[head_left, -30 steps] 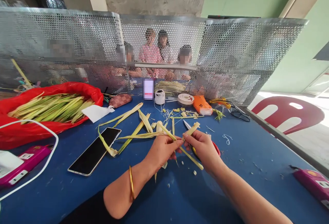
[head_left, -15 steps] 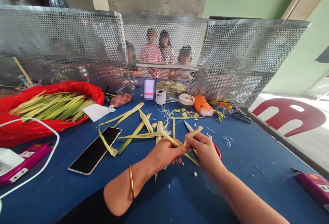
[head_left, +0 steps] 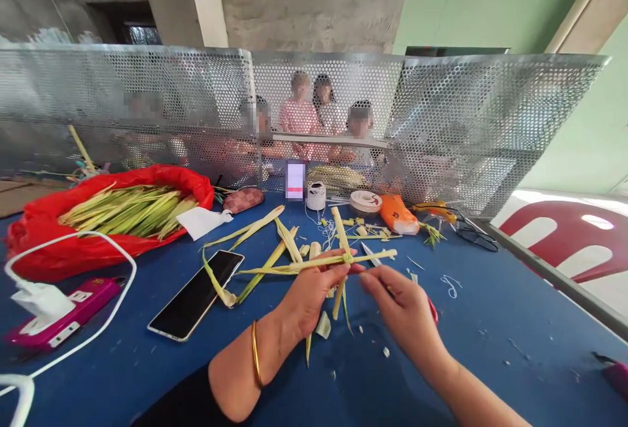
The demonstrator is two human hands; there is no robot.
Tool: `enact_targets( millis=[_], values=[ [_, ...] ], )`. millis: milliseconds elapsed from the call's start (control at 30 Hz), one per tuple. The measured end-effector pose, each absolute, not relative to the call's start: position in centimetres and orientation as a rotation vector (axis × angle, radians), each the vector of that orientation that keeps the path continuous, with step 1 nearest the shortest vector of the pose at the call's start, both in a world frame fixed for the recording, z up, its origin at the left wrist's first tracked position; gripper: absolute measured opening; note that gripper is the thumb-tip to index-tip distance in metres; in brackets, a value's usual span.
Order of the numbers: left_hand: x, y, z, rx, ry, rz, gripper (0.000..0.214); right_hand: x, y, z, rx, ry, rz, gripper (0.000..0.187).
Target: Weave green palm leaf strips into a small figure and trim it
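In the head view, the left hand point(head_left: 314, 293) pinches a cross of pale yellow-green palm-leaf strips point(head_left: 294, 265) just under the knot where they meet, lifted above the blue desk point(head_left: 490, 309). The right hand point(head_left: 405, 309) brings its fingertips to that knot; whether it grips a strip I cannot tell. I judge the pinch should sit tight at the crossing, so the strips stay square. Silver-bladed scissors with red handles point(head_left: 370, 254) lie just behind.

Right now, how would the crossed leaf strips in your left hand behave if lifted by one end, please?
Probably light: the left hand holds the crossed leaf strips up by a pinch alone. Likely springy yet bendable: their arms stick out straight unsupported, while a loose strip nearby lies curled.
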State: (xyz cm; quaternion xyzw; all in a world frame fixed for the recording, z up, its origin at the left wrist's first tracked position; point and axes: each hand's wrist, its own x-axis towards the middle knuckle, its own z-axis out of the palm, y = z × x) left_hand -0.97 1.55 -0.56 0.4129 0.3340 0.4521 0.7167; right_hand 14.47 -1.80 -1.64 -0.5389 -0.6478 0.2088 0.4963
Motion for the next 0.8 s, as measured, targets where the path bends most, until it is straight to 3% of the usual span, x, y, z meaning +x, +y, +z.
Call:
enact_targets(
  millis=[100,300,800],
  values=[
    [-0.6,1.1,-0.5,0.849,0.646,1.02,0.042,13.2,-2.0,-2.1,-1.256,-1.542,0.754,0.027],
    [0.0,0.5,-0.8,0.857,0.683,1.038,0.031,12.4,-1.9,-2.5,-1.167,-1.329,1.067,0.042],
    [0.0,0.6,-1.0,0.832,0.665,1.072,0.03,13.0,-2.3,-1.9,-1.122,-1.531,0.932,0.034]
  ],
)
